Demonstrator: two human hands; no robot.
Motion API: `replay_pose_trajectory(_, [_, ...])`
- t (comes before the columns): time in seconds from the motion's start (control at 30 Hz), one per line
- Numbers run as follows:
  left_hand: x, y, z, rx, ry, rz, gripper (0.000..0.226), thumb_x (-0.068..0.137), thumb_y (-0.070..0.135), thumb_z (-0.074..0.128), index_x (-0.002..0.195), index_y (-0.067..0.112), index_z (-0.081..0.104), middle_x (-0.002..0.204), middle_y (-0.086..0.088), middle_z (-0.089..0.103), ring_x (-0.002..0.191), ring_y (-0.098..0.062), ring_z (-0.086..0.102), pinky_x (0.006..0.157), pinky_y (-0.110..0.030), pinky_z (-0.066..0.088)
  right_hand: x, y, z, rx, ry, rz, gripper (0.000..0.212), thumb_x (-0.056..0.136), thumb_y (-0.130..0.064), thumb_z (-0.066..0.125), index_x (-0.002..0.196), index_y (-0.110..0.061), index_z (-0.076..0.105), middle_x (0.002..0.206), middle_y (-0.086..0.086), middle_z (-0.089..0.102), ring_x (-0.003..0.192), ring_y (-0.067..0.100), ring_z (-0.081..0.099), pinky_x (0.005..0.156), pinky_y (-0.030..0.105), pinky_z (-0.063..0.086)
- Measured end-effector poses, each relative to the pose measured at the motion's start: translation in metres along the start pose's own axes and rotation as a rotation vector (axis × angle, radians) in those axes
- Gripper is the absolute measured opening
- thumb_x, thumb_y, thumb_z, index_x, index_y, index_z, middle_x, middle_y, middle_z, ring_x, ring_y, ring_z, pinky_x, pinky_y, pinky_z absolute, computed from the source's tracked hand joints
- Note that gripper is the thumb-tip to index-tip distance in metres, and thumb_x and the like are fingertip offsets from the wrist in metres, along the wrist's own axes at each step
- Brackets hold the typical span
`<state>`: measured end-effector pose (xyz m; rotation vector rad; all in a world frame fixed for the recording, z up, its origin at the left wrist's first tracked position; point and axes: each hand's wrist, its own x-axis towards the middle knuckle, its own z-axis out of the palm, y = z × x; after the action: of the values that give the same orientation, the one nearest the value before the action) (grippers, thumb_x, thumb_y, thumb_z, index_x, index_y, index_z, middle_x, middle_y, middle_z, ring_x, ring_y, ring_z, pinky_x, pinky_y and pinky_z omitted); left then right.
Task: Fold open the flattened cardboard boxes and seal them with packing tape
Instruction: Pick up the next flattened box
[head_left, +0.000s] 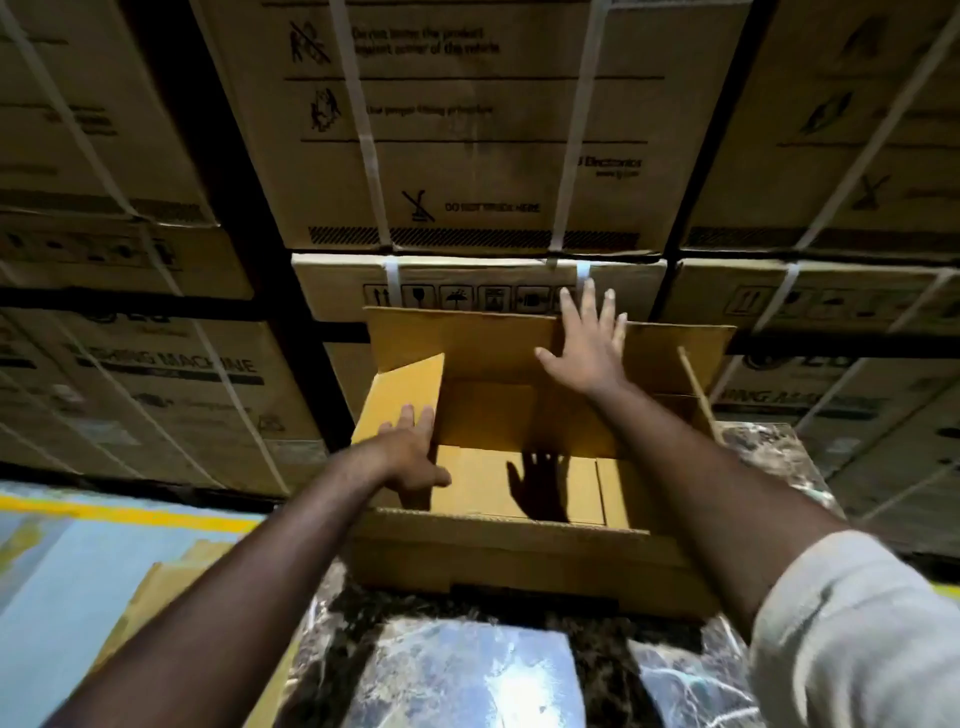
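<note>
Stacked cartons (467, 130) behind; hands (589, 343) on box flaps (467, 338)

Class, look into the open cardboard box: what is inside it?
Inside the box only its folded bottom flaps and a hand's shadow show. The right arm and the near wall cover part of the floor, so that part cannot be checked.

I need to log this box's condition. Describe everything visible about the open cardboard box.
The box is plain brown corrugated cardboard, erected and open at the top, sitting on a shiny marbled surface. Its far flap stands up, the left flap leans outward, the right flap is seen edge-on. Inside, the bottom flaps lie flat with seams showing. The left hand rests on the left flap; the right hand presses flat, fingers spread, on the far flap. No tape is visible.
</note>
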<state>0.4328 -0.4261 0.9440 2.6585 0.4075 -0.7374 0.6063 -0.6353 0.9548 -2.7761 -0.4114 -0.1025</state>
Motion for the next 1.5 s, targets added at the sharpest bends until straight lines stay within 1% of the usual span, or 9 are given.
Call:
replay_pose_trajectory(0.17, [0.04,0.024,-0.035,-0.092,0.173,0.173,0.12,0.09,0.041,0.078,0.162,0.031,-0.017,0.169,-0.003,-0.027,0.159,-0.033,0.0,0.127,-0.047,0.02,-0.056,0.011,-0.035,0.214,0.037,0.153,0.085,0.098,-0.044,0.069,0.165,-0.026,0.02,0.176,0.005,-0.008,0.161,0.031,-0.01,0.129,0.058,0.007])
replay_pose_trajectory(0.27, [0.062,0.032,-0.038,-0.12,0.382,0.172,0.112,0.091,0.026,0.078,0.165,0.032,-0.007,0.17,0.0,-0.026,0.158,-0.035,0.006,0.123,-0.049,0.026,-0.093,0.036,-0.061,0.074,0.037,0.285,0.078,0.095,-0.057,0.066,0.158,-0.024,0.034,0.169,0.009,0.027,0.155,0.034,0.027,0.12,0.053,0.034])
replay_pose_trajectory(0.37, [0.082,0.024,-0.032,-0.207,0.372,0.111,0.105,0.092,0.017,0.076,0.166,0.024,0.001,0.17,-0.003,-0.023,0.158,-0.035,0.01,0.122,-0.046,0.03,-0.124,0.067,-0.062,-0.14,-0.332,0.386,0.065,0.095,-0.067,0.06,0.138,-0.018,0.056,0.139,0.009,0.062,0.123,0.032,0.06,0.093,0.041,0.049])
replay_pose_trajectory(0.47, [0.088,0.014,-0.021,-0.024,0.184,0.05,0.102,0.092,0.03,0.077,0.165,0.016,0.007,0.171,-0.014,-0.012,0.154,-0.039,0.023,0.119,-0.045,0.038,-0.14,0.082,-0.054,-0.115,-0.742,0.376,0.073,0.095,-0.07,0.056,0.15,-0.023,0.051,0.157,0.006,0.05,0.136,0.031,0.053,0.11,0.049,0.046])
replay_pose_trajectory(0.73, [0.067,-0.012,-0.044,-0.031,0.043,0.151,0.104,0.094,0.034,0.075,0.165,0.018,0.001,0.171,-0.009,0.019,0.153,-0.031,0.03,0.122,-0.045,0.033,-0.149,0.019,-0.113,0.052,-0.904,-0.078,0.089,0.069,-0.082,0.071,0.148,-0.043,0.053,0.159,-0.015,0.045,0.149,0.016,0.037,0.121,0.045,0.032])
replay_pose_trajectory(1.0, [0.056,-0.027,-0.063,-0.178,0.283,0.142,0.114,0.092,0.027,0.077,0.163,0.035,-0.012,0.171,-0.001,-0.021,0.158,-0.033,0.009,0.123,-0.05,0.029,-0.154,-0.034,-0.063,0.007,-1.161,-0.249,0.088,0.074,-0.059,0.087,0.151,-0.04,0.05,0.153,-0.015,0.053,0.144,0.013,0.045,0.121,0.043,0.036])
replay_pose_trajectory(1.17, [0.06,-0.018,-0.071,0.038,0.578,0.199,0.109,0.091,0.029,0.077,0.165,0.031,-0.003,0.172,-0.001,-0.018,0.158,-0.029,-0.013,0.128,-0.056,0.003,-0.147,-0.023,-0.055,0.012,-0.791,-0.393,0.007,0.097,-0.037,0.073,0.097,-0.03,0.076,0.094,-0.015,0.071,0.088,0.008,0.064,0.077,0.033,0.051])
replay_pose_trajectory(1.33, [0.065,-0.004,-0.068,0.046,0.565,0.21,0.087,0.095,0.042,0.069,0.164,0.026,0.018,0.172,-0.006,0.014,0.159,-0.027,0.001,0.126,-0.058,-0.005,-0.135,0.013,-0.028,-0.217,-0.227,-0.292,0.053,0.094,-0.069,0.059,0.126,-0.027,0.067,0.112,-0.008,0.07,0.101,0.017,0.065,0.073,0.031,0.049])
replay_pose_trajectory(1.5, [0.06,-0.007,-0.052,0.037,0.735,0.242,0.071,0.098,0.037,0.065,0.159,0.022,0.033,0.163,-0.007,0.035,0.156,-0.027,0.019,0.128,-0.055,-0.001,-0.153,0.042,0.051,-0.057,0.0,-0.222,0.054,0.105,-0.062,0.042,0.145,-0.028,0.057,0.13,-0.006,0.066,0.123,0.018,0.056,0.113,0.04,0.038])
